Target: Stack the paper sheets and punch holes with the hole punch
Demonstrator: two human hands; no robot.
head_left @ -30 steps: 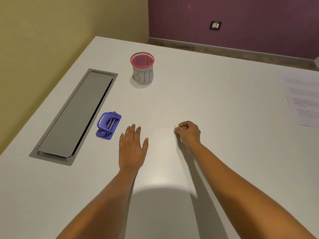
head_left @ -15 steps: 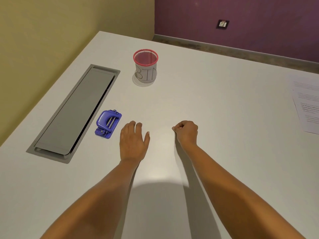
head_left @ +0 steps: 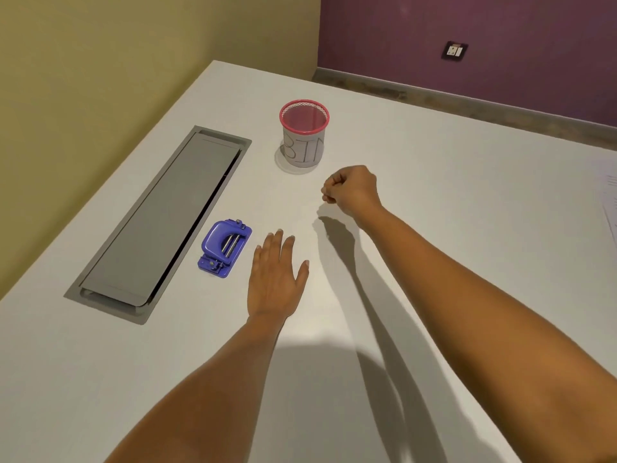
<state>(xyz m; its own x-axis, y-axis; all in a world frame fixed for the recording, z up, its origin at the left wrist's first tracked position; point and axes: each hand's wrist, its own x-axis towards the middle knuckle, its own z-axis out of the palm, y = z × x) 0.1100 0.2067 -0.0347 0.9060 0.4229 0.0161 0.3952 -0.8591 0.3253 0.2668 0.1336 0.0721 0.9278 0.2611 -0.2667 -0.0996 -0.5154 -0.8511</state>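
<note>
Both hands empty of paper — right hand [head_left: 352, 192] pinched shut near the bin [head_left: 303, 138], contents untellable, left hand [head_left: 275, 282] flat beside the hole punch [head_left: 224, 248] — likely clearing scraps; sheets [head_left: 612, 208] next.

Landmark: bin [head_left: 304, 135]. Table [head_left: 467, 228] right of bin bare, wide free passage up to paper sheets [head_left: 611, 208] at far right edge. Right hand [head_left: 352, 190] raised, fist closed, near bin's front-right, narrowing gap there. Front-left of bin: hole punch [head_left: 225, 248], left hand [head_left: 275, 279] flat just beside it, slim lane between. Left of bin: recessed cable hatch [head_left: 160, 225], flush, no block. Strip behind bin open to table edge.
</note>
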